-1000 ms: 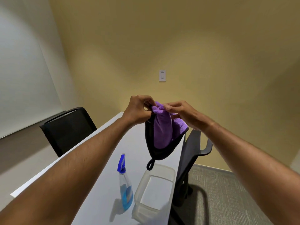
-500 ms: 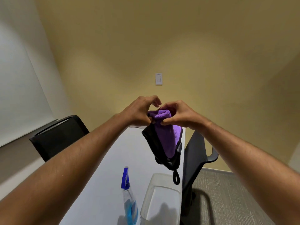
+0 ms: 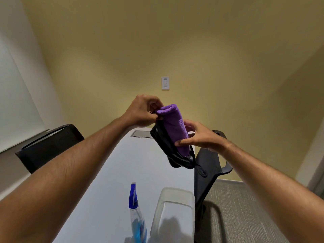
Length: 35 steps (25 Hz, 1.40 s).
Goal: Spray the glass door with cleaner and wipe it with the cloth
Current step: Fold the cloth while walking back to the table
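Note:
I hold a purple cloth (image 3: 174,127) with a black backing and a hanging black loop up over the white table (image 3: 140,172). My left hand (image 3: 142,111) pinches its top edge. My right hand (image 3: 198,135) grips its lower right side between thumb and fingers. A clear spray bottle (image 3: 137,218) with a blue trigger head and blue liquid stands on the table below, near the bottom of the view. No glass door is in view.
A clear plastic bin (image 3: 175,213) stands right of the bottle. One black chair (image 3: 50,146) is at the table's left and another black chair (image 3: 210,167) at its right. A light switch (image 3: 165,83) is on the yellow wall ahead. Grey carpet lies at the right.
My right hand has slid down from the cloth's top to its lower right side. My left hand keeps the top edge. The cloth now stands more upright and drawn out.

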Available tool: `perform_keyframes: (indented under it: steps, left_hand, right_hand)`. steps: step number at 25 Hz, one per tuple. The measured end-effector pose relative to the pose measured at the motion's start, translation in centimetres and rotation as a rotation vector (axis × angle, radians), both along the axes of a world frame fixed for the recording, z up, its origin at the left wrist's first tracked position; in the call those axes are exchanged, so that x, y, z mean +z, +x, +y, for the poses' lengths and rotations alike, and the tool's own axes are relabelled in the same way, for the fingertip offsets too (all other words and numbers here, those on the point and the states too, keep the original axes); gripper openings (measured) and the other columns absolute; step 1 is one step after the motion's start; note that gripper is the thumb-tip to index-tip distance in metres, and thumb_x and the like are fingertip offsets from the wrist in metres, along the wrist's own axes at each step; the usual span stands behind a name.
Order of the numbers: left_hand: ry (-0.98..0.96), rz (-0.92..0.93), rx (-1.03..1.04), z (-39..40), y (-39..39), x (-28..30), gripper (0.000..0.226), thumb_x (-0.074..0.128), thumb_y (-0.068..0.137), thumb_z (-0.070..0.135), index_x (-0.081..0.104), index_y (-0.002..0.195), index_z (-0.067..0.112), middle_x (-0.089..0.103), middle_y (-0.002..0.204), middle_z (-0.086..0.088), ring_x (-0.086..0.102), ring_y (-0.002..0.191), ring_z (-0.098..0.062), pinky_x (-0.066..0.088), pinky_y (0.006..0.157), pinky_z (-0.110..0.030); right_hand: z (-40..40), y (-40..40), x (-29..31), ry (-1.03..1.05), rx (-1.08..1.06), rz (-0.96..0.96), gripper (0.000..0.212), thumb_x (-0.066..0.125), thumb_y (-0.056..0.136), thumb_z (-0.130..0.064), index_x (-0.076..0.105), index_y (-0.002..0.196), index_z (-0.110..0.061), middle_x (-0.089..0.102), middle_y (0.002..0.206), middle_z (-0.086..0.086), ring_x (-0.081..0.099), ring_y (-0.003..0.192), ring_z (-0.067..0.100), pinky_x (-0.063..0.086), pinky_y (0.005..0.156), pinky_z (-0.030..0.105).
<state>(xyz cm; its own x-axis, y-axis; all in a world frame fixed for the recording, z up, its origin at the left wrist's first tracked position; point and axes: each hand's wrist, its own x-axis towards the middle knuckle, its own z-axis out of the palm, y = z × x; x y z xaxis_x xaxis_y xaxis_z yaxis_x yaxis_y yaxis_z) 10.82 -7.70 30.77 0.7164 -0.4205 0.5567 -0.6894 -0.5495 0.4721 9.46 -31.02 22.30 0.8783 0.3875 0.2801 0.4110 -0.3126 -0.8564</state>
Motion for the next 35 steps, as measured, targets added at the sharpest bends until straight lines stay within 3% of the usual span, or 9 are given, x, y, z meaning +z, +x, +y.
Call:
perform_keyframes:
  steps: [3,7,11,14,19,24,28,31,35]
  left_hand:
    - [-0.022,0.003,0.024,-0.1,0.1,-0.2,0.026,0.072,0.066,-0.006,0.07,0.076,0.018,0.067,0.064,0.006,0.063,0.058,-0.007,0.055,0.055,-0.026]
    - [-0.102,0.068,0.08,0.8,0.6,-0.5,0.023,0.073,0.07,-0.008,0.07,0.079,0.013,0.065,0.065,0.006,0.061,0.051,0.004,0.048,0.051,-0.013]
    - [-0.168,0.129,0.131,2.3,1.1,-1.1,0.024,0.074,0.07,-0.008,0.067,0.075,0.014,0.063,0.064,0.005,0.058,0.049,0.005,0.047,0.052,-0.011]
    - [-0.181,0.234,0.117,3.7,1.5,-1.8,0.028,0.075,0.07,-0.011,0.064,0.073,0.014,0.062,0.065,0.0,0.059,0.053,-0.003,0.053,0.056,-0.02]
    - [-0.069,0.41,0.09,5.8,1.9,-4.2,0.037,0.081,0.059,-0.002,0.062,0.085,0.016,0.068,0.078,-0.004,0.062,0.068,-0.016,0.053,0.065,-0.031]
    - [0.013,0.488,0.01,5.5,1.5,-4.8,0.048,0.089,0.061,0.029,0.067,0.103,0.019,0.069,0.097,-0.002,0.064,0.074,-0.014,0.056,0.076,-0.03]
    - [0.255,0.439,0.001,4.7,2.0,-6.3,0.028,0.087,0.068,0.022,0.072,0.092,0.016,0.071,0.091,-0.002,0.067,0.077,-0.016,0.057,0.074,-0.03]
    - [0.343,0.364,0.01,4.1,2.6,-7.8,0.019,0.085,0.068,0.022,0.073,0.082,0.016,0.07,0.076,0.005,0.064,0.068,-0.011,0.049,0.059,-0.016]
    - [0.387,0.341,0.04,3.3,3.2,-9.6,0.018,0.085,0.065,0.025,0.073,0.075,0.017,0.069,0.07,0.004,0.06,0.062,-0.005,0.045,0.055,-0.015]
  right_hand:
    - [-0.2,0.6,-0.8,-0.018,-0.009,0.074,0.067,0.091,0.064,-0.028,0.058,0.122,-0.028,0.07,0.12,-0.001,0.064,0.115,0.016,0.052,0.101,0.045]
    - [-0.7,0.7,-1.0,-0.085,-0.018,0.12,0.055,0.088,0.071,-0.019,0.06,0.118,-0.016,0.073,0.111,0.01,0.069,0.104,0.028,0.053,0.099,0.046]
    - [-0.9,0.3,-0.8,-0.099,0.035,0.15,0.041,0.083,0.076,-0.007,0.068,0.115,-0.003,0.074,0.107,0.017,0.071,0.092,0.026,0.057,0.086,0.034]
    - [-0.9,0.2,0.0,-0.121,-0.028,0.121,0.032,0.085,0.073,-0.007,0.074,0.102,-0.002,0.076,0.092,0.015,0.069,0.077,0.019,0.056,0.071,0.025]
    - [-1.0,0.2,1.2,-0.263,-0.116,0.097,0.017,0.088,0.07,-0.01,0.076,0.082,-0.01,0.073,0.069,0.004,0.065,0.062,0.011,0.05,0.057,0.021]
    - [-1.1,0.0,1.4,-0.365,-0.148,0.116,0.02,0.087,0.07,-0.011,0.077,0.086,-0.006,0.076,0.077,0.009,0.067,0.065,0.012,0.055,0.062,0.026]
    - [-0.9,-0.3,1.2,-0.437,-0.156,0.146,0.017,0.087,0.07,-0.012,0.078,0.084,-0.01,0.078,0.079,0.007,0.071,0.068,0.014,0.059,0.065,0.028]
    - [-0.8,-0.4,0.6,-0.49,-0.206,0.155,0.02,0.09,0.069,-0.02,0.078,0.081,-0.011,0.077,0.075,0.005,0.068,0.063,0.009,0.056,0.062,0.026]
    - [-0.5,-0.1,-0.9,-0.654,-0.317,0.143,0.027,0.092,0.061,-0.04,0.072,0.065,-0.021,0.066,0.055,-0.013,0.055,0.049,-0.004,0.041,0.048,0.015]
